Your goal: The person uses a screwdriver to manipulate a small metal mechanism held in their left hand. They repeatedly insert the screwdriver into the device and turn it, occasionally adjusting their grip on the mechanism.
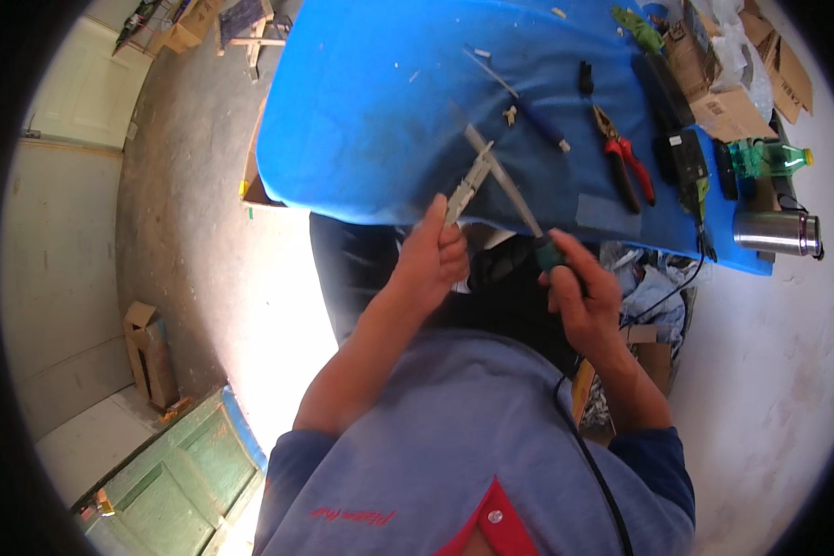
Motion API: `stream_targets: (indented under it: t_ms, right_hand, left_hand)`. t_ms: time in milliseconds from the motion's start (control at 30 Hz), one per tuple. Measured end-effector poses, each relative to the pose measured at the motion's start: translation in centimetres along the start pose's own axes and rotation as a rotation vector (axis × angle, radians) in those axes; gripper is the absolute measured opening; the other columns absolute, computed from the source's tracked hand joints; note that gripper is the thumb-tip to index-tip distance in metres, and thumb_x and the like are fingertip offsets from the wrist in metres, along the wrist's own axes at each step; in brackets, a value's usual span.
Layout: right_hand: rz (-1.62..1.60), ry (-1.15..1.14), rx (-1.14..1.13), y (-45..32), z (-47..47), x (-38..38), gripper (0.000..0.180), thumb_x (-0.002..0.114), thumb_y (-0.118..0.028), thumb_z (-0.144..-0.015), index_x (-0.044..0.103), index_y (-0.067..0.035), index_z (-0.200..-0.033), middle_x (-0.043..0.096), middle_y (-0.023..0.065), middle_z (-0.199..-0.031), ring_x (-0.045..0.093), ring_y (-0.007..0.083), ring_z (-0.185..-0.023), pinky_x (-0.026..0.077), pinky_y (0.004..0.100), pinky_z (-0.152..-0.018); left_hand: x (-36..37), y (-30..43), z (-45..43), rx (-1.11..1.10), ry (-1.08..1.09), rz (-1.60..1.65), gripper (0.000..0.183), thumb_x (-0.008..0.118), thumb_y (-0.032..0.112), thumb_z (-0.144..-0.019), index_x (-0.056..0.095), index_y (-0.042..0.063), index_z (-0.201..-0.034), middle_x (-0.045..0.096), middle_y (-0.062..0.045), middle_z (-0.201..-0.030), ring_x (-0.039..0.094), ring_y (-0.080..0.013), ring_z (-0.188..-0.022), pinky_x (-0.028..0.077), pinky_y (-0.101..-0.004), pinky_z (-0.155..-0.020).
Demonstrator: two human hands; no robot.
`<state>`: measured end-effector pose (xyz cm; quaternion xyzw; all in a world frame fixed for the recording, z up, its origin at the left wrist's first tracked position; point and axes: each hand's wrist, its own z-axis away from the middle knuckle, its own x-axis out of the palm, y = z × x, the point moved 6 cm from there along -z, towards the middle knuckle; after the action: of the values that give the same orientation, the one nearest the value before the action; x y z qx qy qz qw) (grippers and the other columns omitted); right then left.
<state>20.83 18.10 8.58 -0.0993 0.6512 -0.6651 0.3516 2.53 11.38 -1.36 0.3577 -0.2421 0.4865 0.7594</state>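
Observation:
My left hand (432,263) grips a narrow, pale part (467,189) with an uneven edge, its far end tilted up and right. Between the thumb and fingers of my right hand (587,295) is the dark green handle of a hand file (516,194). The file's flat metal blade crosses the upper end of the pale part and appears to touch it there. Its tip is blurred. Beyond lie a thin tool with a blue handle (538,121), a small pale piece (509,115) and red-and-black combination pliers (622,156).
A blue cloth (361,118) covers the table. At the right stand a black device (681,163) with a cable, a green plastic bottle (768,160), a steel flask (771,233) and a cardboard box (726,115). A small black piece (585,78) lies above the pliers.

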Motion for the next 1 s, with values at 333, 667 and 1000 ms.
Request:
stream_targets:
  t_ms: [333, 667, 1000]
  right_hand:
    - [0.099, 0.011, 0.080, -0.6, 1.1, -1.7, 0.043, 0.063, -0.006, -0.096, 0.057, -0.001, -0.138, 0.071, 0.0137, -0.095, 0.064, 0.0135, -0.078, 0.052, 0.0291, -0.071]
    - [0.395, -0.025, -0.093, -1.7, 3.5, -4.7, 0.040, 0.069, -0.005, -0.089, 0.066, -0.005, -0.129, 0.066, 0.0124, -0.081, 0.064, 0.0238, -0.067, 0.050, 0.0329, -0.063]
    - [0.575, -0.046, -0.123, -3.5, 3.6, -4.3, 0.042, 0.071, -0.006, -0.088, 0.067, -0.012, -0.129, 0.068, 0.0123, -0.083, 0.067, 0.0281, -0.066, 0.051, 0.0361, -0.059]
  left_hand:
    - [-0.1, 0.2, -0.1, -0.016, 0.041, 0.033, 0.054, 0.049, 0.053, -0.105, 0.035, 0.019, -0.065, 0.026, 0.006, -0.054, 0.023, -0.0076, -0.044, 0.020, -0.0234, -0.042]
    - [-0.1, -0.3, 0.1, -0.011, 0.019, 0.052, 0.054, 0.049, 0.054, -0.104, 0.036, 0.019, -0.065, 0.027, 0.007, -0.054, 0.022, -0.0071, -0.044, 0.020, -0.0235, -0.043]
    - [0.0, -0.3, 0.1, 0.009, 0.021, 0.028, 0.053, 0.051, 0.054, -0.103, 0.036, 0.020, -0.066, 0.027, 0.007, -0.055, 0.022, -0.0061, -0.045, 0.020, -0.0224, -0.042]
